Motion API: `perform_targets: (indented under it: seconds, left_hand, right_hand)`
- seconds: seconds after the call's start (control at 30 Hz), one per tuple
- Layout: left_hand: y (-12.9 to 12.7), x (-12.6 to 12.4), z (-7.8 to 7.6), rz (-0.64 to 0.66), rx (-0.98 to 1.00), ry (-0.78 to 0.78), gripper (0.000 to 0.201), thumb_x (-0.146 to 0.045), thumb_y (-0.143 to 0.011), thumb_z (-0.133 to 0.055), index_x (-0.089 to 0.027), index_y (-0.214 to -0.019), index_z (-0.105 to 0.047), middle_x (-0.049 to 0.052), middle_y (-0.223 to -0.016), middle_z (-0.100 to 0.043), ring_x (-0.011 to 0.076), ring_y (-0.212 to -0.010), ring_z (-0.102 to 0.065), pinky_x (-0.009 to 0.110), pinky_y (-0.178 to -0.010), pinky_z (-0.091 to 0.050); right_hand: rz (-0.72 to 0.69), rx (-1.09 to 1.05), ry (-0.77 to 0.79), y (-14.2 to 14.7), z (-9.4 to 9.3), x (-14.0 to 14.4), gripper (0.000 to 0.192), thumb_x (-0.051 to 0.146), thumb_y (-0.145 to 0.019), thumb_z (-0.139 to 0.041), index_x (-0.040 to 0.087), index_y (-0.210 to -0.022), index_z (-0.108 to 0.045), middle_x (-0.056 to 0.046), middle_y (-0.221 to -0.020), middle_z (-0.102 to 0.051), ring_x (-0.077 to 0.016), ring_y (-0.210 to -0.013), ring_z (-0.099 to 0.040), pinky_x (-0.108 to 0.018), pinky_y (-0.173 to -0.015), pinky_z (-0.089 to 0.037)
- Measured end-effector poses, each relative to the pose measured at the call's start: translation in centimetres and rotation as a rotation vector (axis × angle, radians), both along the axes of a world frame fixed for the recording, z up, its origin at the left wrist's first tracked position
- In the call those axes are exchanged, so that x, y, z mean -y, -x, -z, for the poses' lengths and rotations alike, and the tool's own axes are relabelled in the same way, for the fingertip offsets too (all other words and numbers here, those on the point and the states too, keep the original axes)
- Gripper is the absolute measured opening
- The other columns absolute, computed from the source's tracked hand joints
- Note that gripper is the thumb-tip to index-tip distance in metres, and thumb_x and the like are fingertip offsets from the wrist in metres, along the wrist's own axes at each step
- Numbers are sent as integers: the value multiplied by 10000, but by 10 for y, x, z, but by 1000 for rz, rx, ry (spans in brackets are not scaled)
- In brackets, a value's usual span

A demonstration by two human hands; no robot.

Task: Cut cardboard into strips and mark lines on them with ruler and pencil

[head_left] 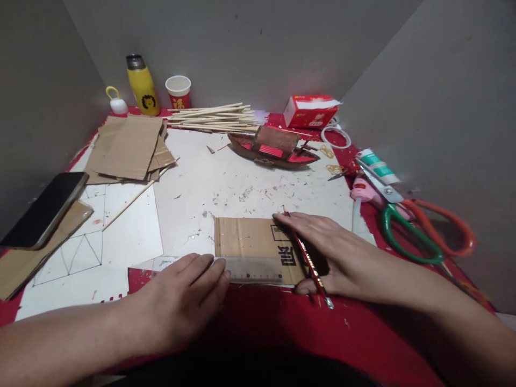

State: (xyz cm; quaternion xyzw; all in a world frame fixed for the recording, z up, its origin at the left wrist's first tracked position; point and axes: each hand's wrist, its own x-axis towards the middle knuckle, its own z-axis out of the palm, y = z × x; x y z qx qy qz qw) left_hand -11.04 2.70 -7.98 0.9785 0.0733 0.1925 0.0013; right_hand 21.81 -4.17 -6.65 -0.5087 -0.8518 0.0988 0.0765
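A piece of brown cardboard (252, 236) with dark printing lies flat in front of me. Along its near edge rests a clear plastic ruler (258, 269). The fingers of my left hand (189, 293) are together and press on the ruler's left end. My right hand (326, 247) spans the right end of the cardboard, fingers at the far corner and thumb at the near one. A red and black pencil (308, 260) is tucked in this hand, its point away from me; the exact grip on it is partly hidden.
A small model boat (278, 148) stands beyond the cardboard, with wooden sticks (213, 117) behind it. Cardboard sheets (127, 145), a drawing (86, 252) and a phone (46, 209) lie left. Large scissors (411, 215) and a tissue pack (312, 111) are right. Behind stand a yellow bottle (143, 86) and paper cup (178, 91).
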Motion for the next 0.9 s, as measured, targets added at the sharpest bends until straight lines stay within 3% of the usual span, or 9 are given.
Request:
perform_targets:
  seconds: [0.13,0.33,0.47,0.53,0.7,0.83,0.9]
  left_hand:
    - [1,-6,-3,-35,-26,50,267,-164,-970,-549,-62,-1208,-614,149,-1130,-718,284,-991,-672,426,-815,-601]
    - [6,-15,-8,-123,-42,116,351,-281,-953,-582,-74,-1236,-578,183,-1144,-684,314,-990,-641,478,-816,-585]
    - [8,-19,-10,-187,-85,346,387,-283,-922,-591,-131,-1277,-559,166,-1168,-660,304,-988,-606,490,-829,-556]
    - [7,-21,-12,-244,-119,452,391,-289,-884,-636,-172,-1252,-580,137,-1146,-659,288,-981,-596,470,-833,-541]
    - [4,-21,-18,-351,-140,512,419,-225,-761,-733,-216,-1167,-627,62,-958,-671,252,-892,-606,386,-767,-517]
    - [2,-18,-25,-431,-150,628,439,-201,-724,-718,-185,-1154,-632,81,-999,-678,244,-873,-621,366,-766,-492]
    - [2,-15,-30,-454,-150,707,349,-206,-741,-689,-177,-1085,-645,57,-919,-673,210,-771,-605,325,-691,-464]
  right_hand:
    - [8,-16,-36,1,1,-2,1068,626,-817,-702,203,-1616,-133,-221,-1496,-505,-409,-1351,-505,-572,-1042,-501]
    - [40,-5,-89,5,-1,-5,1033,523,-793,-754,139,-1576,-201,-265,-1459,-522,-418,-1320,-523,-585,-1023,-500]
    - [113,1,-98,5,2,-6,941,482,-798,-720,63,-1535,-311,-283,-1440,-535,-430,-1309,-520,-604,-1017,-492]
    - [186,2,-81,5,4,-8,946,487,-780,-719,35,-1523,-347,-288,-1434,-536,-434,-1299,-522,-607,-1028,-480]
    - [316,-2,15,16,-2,-10,977,481,-740,-729,13,-1520,-373,-287,-1424,-540,-415,-1283,-538,-561,-1056,-459]
    - [325,-8,42,25,-9,-6,963,516,-749,-718,6,-1500,-398,-313,-1414,-542,-432,-1279,-543,-587,-1039,-458]
    - [310,-17,8,26,-10,-4,942,544,-739,-725,34,-1477,-437,-311,-1396,-560,-445,-1254,-560,-606,-1004,-475]
